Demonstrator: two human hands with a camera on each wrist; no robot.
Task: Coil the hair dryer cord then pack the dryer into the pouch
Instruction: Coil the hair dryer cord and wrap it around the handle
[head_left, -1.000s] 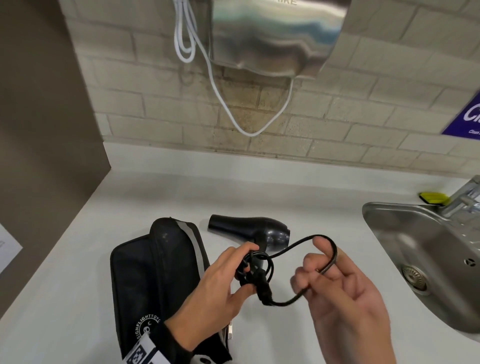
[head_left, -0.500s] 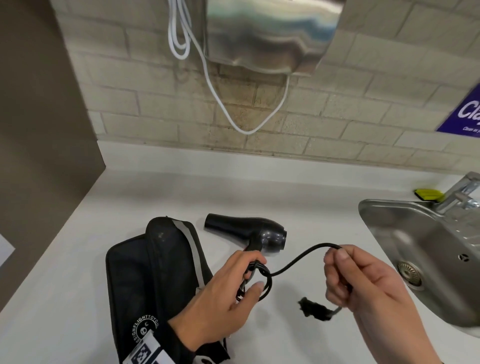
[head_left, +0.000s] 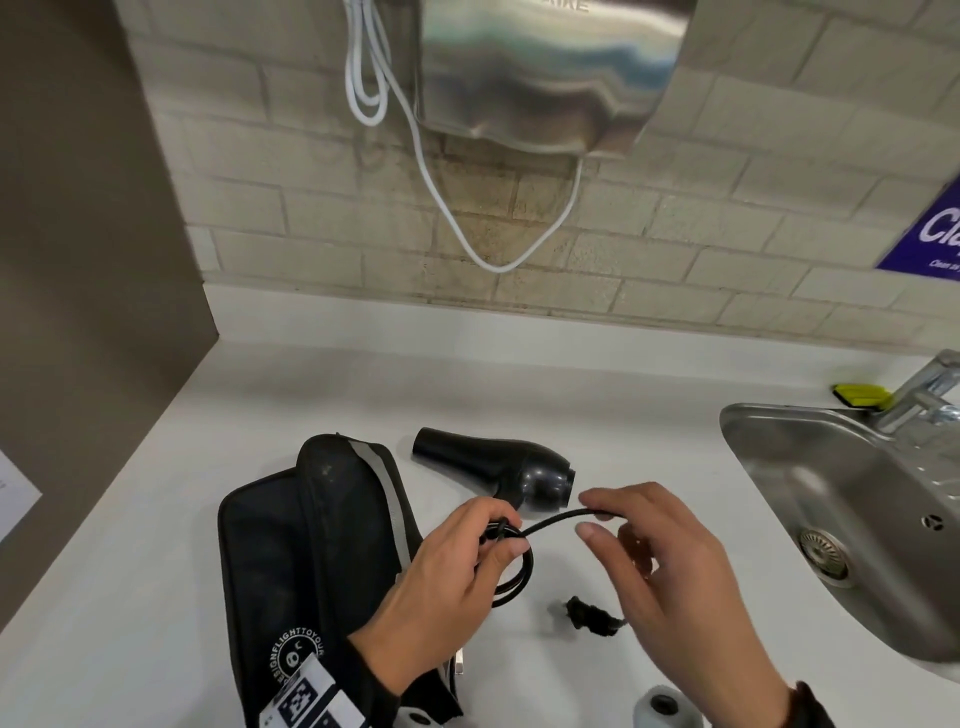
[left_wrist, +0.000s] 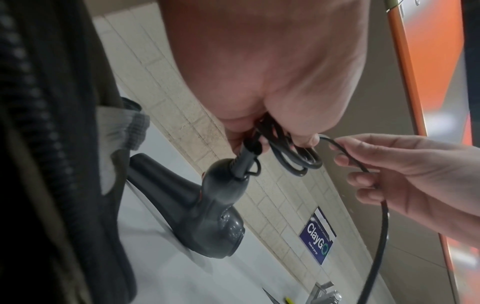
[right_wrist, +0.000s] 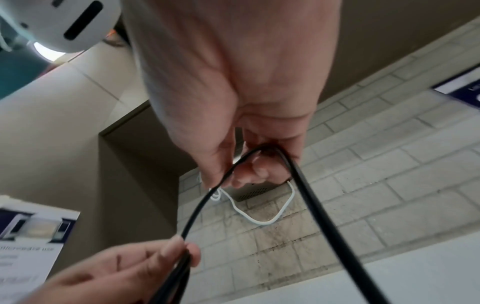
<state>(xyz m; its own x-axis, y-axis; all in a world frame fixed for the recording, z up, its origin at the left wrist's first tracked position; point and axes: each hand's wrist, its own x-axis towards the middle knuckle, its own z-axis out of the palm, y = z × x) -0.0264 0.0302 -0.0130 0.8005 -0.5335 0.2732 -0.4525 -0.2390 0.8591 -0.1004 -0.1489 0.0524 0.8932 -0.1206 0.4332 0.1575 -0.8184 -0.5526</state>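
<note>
The black hair dryer (head_left: 498, 470) (left_wrist: 205, 211) lies on the white counter (head_left: 260, 415), nozzle to the left. My left hand (head_left: 467, 561) (left_wrist: 272, 131) pinches several small loops of its black cord (head_left: 514, 571) (left_wrist: 293, 158) just below the dryer's handle. My right hand (head_left: 639, 551) (right_wrist: 246, 164) grips the free run of cord (head_left: 556, 522) (right_wrist: 197, 209) to the right of the loops. The plug (head_left: 587, 616) hangs under the right hand, near the counter. The black pouch (head_left: 291, 561) (left_wrist: 52, 164) lies to the left, partly under my left wrist.
A steel sink (head_left: 852, 519) with a tap (head_left: 919, 395) takes the right side; a yellow-green object (head_left: 860, 395) sits behind it. A steel hand dryer (head_left: 550, 73) with a white cable (head_left: 467, 249) hangs on the brick wall. A brown panel (head_left: 78, 260) bounds the left.
My right hand let the plug end drop, slid along the cord, then carried the free run left and up toward the loops in my left hand. The dryer stayed put.
</note>
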